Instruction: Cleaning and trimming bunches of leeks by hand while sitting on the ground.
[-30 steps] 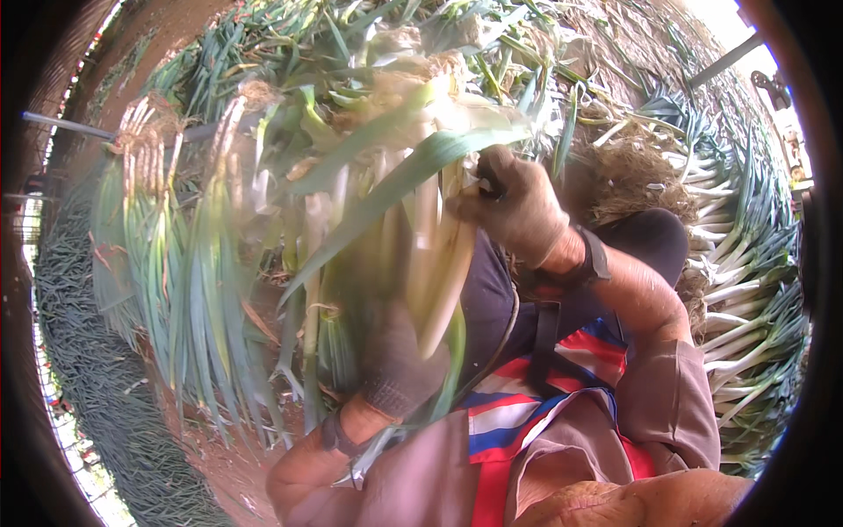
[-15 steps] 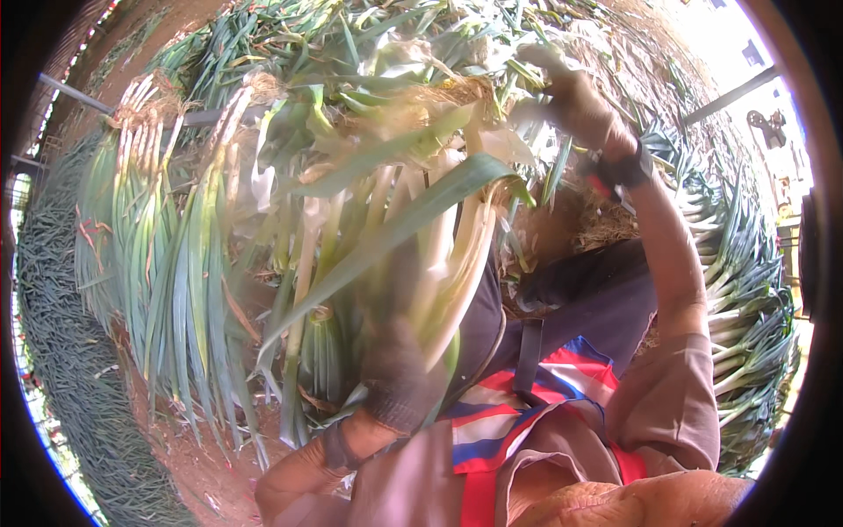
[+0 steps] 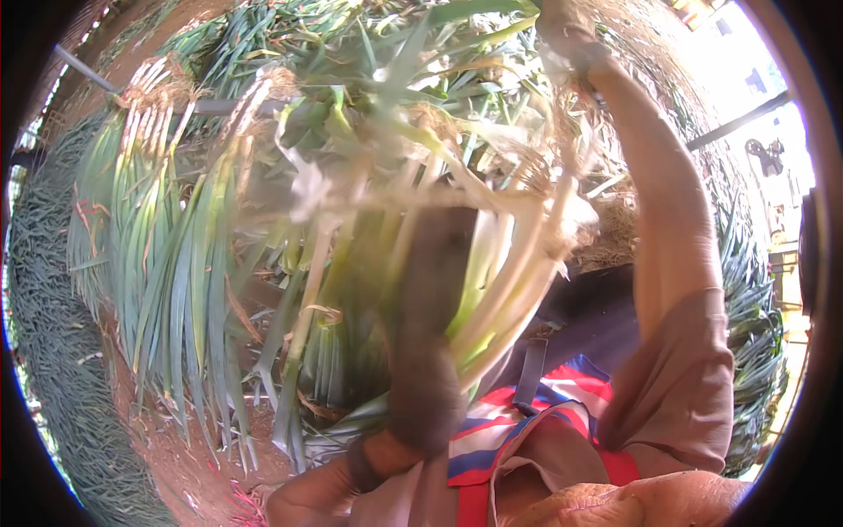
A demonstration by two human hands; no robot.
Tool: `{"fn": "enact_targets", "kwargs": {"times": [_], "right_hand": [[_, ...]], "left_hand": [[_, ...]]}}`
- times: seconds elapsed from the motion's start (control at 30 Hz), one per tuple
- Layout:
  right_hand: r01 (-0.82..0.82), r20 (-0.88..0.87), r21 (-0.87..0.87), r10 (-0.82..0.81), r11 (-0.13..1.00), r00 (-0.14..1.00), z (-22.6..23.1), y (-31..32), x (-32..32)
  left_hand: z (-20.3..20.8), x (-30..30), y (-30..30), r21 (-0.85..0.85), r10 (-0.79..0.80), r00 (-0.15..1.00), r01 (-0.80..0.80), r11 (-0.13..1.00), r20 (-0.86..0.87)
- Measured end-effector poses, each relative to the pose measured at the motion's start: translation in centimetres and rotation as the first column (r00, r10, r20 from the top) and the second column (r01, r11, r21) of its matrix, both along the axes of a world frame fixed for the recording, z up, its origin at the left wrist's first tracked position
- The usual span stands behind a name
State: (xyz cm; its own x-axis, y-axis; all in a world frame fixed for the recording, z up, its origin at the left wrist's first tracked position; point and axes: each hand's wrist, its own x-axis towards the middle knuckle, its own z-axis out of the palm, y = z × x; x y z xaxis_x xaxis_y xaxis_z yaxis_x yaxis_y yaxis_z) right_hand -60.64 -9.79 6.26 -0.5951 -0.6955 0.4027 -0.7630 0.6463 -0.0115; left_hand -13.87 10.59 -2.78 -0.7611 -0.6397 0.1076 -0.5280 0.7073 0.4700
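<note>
My left hand (image 3: 428,400), in a dark glove, is closed around the lower stems of a bunch of leeks (image 3: 505,294). Their pale stems slant up to the right, root ends uppermost. Far up at the top edge is my right hand (image 3: 566,31), blurred and partly cut off, so its fingers cannot be made out. A long green leaf (image 3: 483,10) reaches to beside it. Pale torn skins and roots (image 3: 571,149) hang blurred below my right wrist. A dark blurred shape (image 3: 443,263) stands between my left hand and the stems behind.
Bundled leeks (image 3: 162,211) lean over a horizontal bar (image 3: 228,107) on the left, roots up. Loose leaves and peelings (image 3: 492,75) are heaped beyond. Stacked leeks (image 3: 746,369) line the right, and a dense green mass (image 3: 53,351) covers the far left.
My right hand has swung up and away to the top edge. The held leeks have tipped to the right. The long leaf that crossed in front of them no longer lies there.
</note>
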Motion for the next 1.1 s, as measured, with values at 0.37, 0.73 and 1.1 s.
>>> {"fn": "enact_targets", "kwargs": {"times": [0.37, 0.73, 1.1], "right_hand": [[-0.633, 0.535, 0.745, 0.381, 0.209, 0.754, 0.4, 10.4, 20.3], [-0.574, 0.326, 0.422, 0.473, 0.702, 0.819, 2.1, 8.7, -1.6], [-0.752, 0.093, -0.373, 0.828, 0.543, 0.552, -18.1, 13.3, 1.7]], "left_hand": [[0.9, -0.4, 0.5, -0.010, -0.016, 0.991, 0.017, 1.000, 0.134], [-0.5, 1.0, 0.9, 0.089, 0.024, 0.998, -0.029, 0.996, 0.057], [-1.1, 0.5, -1.6, 0.301, -0.046, 0.999, 0.036, 0.953, 0.026]]}}
